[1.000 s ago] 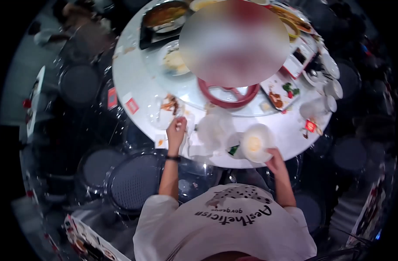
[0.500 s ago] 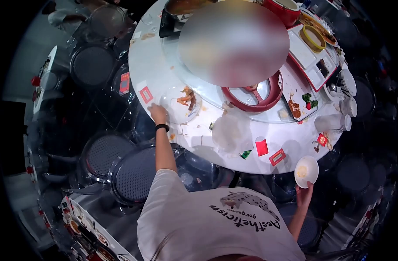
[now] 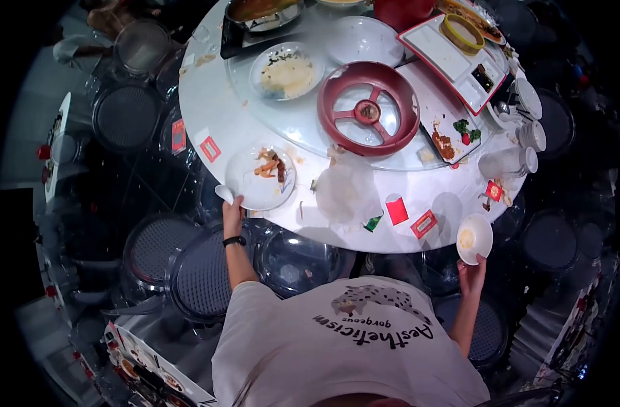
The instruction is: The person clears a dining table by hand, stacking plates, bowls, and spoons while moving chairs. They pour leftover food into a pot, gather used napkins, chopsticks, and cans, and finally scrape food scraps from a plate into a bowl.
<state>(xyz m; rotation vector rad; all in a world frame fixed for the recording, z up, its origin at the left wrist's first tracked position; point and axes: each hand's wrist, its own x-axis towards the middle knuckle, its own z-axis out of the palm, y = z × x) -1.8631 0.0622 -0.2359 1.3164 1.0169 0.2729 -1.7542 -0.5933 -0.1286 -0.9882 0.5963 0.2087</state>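
Note:
My left hand [image 3: 233,211] is at the near left edge of the round table, its fingers closed on a small white spoon [image 3: 224,193]. Just beside it lies a white plate [image 3: 245,193] with shell-like food scraps [image 3: 270,167] on it. In my right hand [image 3: 471,273] is a white bowl [image 3: 483,239], gripped by its lower rim just off the table's near right edge. The bowl is tilted and has some pale yellowish residue [image 3: 467,239] inside.
On the glass turntable stand a dark red ring stand [image 3: 328,122], a plate of leftovers [image 3: 287,71] and a red-edged white tray [image 3: 429,51]. Cup stacks [image 3: 503,163] stand at the right. Red packets [image 3: 396,210] lie near the front edge. Chairs [image 3: 200,281] crowd the near left.
My left hand has drawn back toward me from the plate's left side, and a white spoon now shows in it. My right hand still holds the bowl. The view has shifted slightly.

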